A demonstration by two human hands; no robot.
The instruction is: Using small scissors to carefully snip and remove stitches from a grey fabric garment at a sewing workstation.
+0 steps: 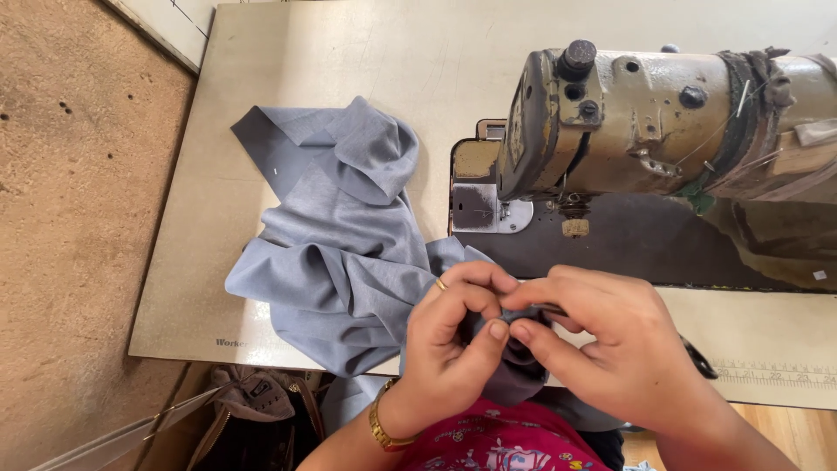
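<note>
One sewing machine (645, 131) stands on one tabletop (349, 61). One piece of grey-blue fabric (340, 244) lies there. Two hands show, a left hand (449, 340) and a right hand (610, 344). One gold ring (441, 283), one gold bracelet (381, 427), one brown bag (253, 397).

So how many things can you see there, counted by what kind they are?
Hands: 2, left hand and right hand, both pinching the cloth
Grey cloth: 1
Sewing machine: 1
Ring: 1
Gold bracelet: 1
Brown bag: 1
Total: 7
</note>
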